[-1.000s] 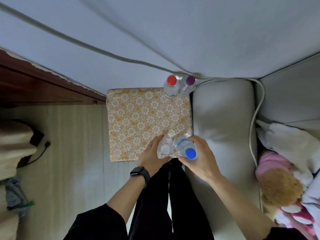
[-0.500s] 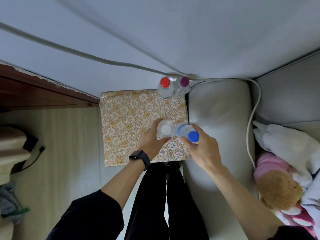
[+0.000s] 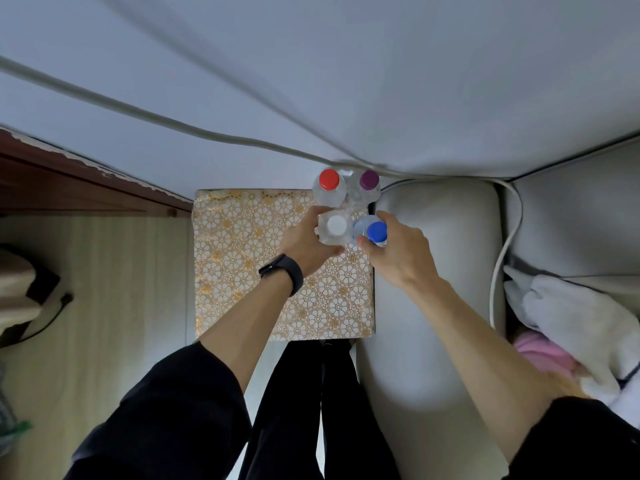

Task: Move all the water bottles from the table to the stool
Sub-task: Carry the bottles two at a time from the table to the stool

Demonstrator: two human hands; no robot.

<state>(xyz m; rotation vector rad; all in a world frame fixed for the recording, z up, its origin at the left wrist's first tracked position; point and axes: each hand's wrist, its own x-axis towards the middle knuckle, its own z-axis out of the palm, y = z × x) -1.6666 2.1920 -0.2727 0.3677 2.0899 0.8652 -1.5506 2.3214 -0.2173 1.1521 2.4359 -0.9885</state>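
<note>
A square stool (image 3: 242, 271) with a gold floral cover stands below me. At its far right corner stand a red-capped bottle (image 3: 329, 183) and a purple-capped bottle (image 3: 369, 181), upright and touching. My left hand (image 3: 304, 244) grips a clear white-capped bottle (image 3: 336, 227) just in front of the red one. My right hand (image 3: 398, 254) grips a blue-capped bottle (image 3: 375, 232) beside it, in front of the purple one. Whether the two held bottles touch the stool top is hidden by my hands.
A grey sofa arm (image 3: 433, 271) runs along the stool's right side, with a grey cable (image 3: 498, 265) draped over it. Soft toys and cloth (image 3: 571, 327) lie at the right. A wooden furniture edge (image 3: 86, 188) and pale floor (image 3: 104, 306) are at the left.
Both hands have carried the white-capped and blue-capped bottles from the stool's near edge to its far right corner, right behind the red and purple ones.
</note>
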